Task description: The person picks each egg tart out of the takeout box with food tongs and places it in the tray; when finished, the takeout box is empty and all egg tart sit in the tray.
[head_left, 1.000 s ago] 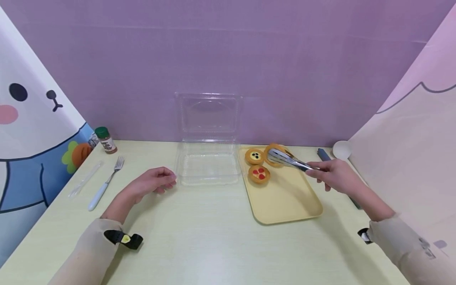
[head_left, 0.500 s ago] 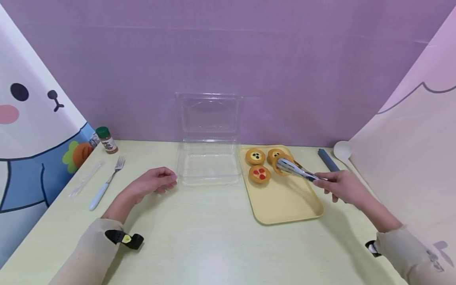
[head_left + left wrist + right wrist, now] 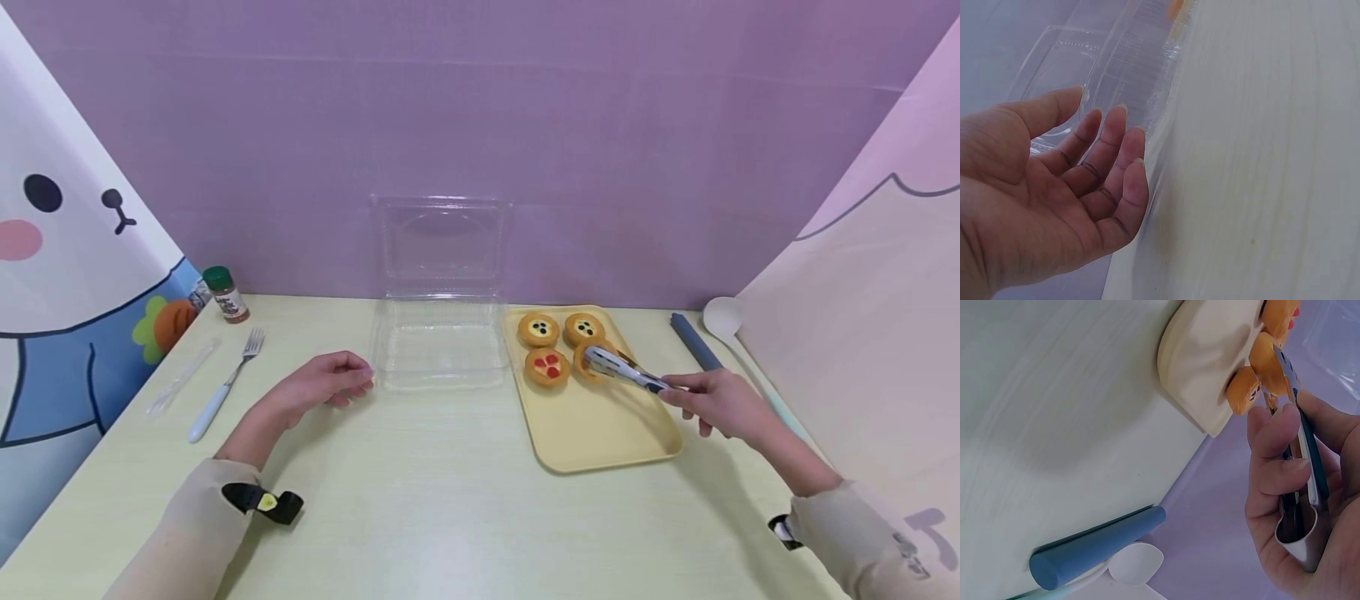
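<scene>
My right hand [image 3: 716,400] grips a pair of metal tongs [image 3: 624,370]. Their tips pinch an egg tart [image 3: 1267,365], tilted in the right wrist view, at the front right of a small cluster; whether it touches the tray is hard to tell. Beside it on the yellow tray [image 3: 600,433] lie a tart with red topping [image 3: 547,367] and two with dark dots, one at the back left [image 3: 538,330] and one at the back right. My left hand [image 3: 318,387], fingers loosely bent and holding nothing, is by the front left corner of a clear plastic clamshell box [image 3: 438,346], whose lid stands up.
Right of the tray lie a blue cylindrical stick [image 3: 1097,547] and a white spoon [image 3: 723,317] with a long handle. At the far left are a green-capped jar [image 3: 227,296], a fork [image 3: 225,392] and a clear wrapped strip [image 3: 182,377]. A purple backdrop closes off the back.
My right hand has brought the tongs and tart forward and slightly right, from over the back right tart to the spot beside the red-topped one. The left hand has stayed put.
</scene>
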`<state>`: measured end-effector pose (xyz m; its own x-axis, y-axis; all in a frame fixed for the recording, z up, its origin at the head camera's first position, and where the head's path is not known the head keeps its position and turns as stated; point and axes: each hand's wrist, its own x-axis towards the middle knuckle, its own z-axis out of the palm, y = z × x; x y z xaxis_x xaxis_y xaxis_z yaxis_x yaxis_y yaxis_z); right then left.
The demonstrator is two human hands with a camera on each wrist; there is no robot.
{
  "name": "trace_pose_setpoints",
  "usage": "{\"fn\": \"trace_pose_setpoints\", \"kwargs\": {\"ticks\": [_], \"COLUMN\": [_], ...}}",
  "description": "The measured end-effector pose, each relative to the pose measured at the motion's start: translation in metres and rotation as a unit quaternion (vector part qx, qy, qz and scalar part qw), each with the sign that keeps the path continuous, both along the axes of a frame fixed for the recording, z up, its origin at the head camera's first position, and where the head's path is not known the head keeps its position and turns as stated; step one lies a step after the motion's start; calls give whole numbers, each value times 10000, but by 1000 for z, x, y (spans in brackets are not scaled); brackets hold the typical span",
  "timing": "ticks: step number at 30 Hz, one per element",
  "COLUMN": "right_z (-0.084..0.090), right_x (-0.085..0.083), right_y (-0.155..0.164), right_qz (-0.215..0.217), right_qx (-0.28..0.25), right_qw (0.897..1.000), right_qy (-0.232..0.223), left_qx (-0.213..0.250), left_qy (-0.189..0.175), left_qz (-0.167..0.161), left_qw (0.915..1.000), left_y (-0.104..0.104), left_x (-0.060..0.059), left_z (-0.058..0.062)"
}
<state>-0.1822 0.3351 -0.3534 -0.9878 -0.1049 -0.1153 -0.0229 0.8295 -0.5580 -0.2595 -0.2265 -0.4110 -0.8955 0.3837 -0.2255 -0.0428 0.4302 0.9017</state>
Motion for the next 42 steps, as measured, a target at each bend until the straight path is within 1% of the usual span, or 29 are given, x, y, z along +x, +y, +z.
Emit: {"fn": "trace_pose_setpoints", "kwargs": {"ticks": [6, 16, 22, 31, 42], "right_z": [-4, -6, -7, -8, -2], "right_x": [0, 2, 2, 4, 4], "right_y": [1, 1, 2, 2, 3], "right_qz": [25, 81, 94, 95, -29], "right_qx": [-112, -168, -232, -262, 5], "right_qw": [9999, 9997, 9994, 9991, 10000], "right_qy": [-129, -174, -254, -318, -82], "left_qx": [-13, -77, -69, -51, -52], "left_qy": [-11, -16, 29, -4, -9], "left_qz": [-3, 13, -33, 2, 4], "left_qw": [10000, 10000, 10000, 10000, 10000], "left_y": [0, -1, 0, 1, 1], "left_x": [0, -2, 0, 1, 0], "left_z": [0, -2, 0, 1, 1]}}
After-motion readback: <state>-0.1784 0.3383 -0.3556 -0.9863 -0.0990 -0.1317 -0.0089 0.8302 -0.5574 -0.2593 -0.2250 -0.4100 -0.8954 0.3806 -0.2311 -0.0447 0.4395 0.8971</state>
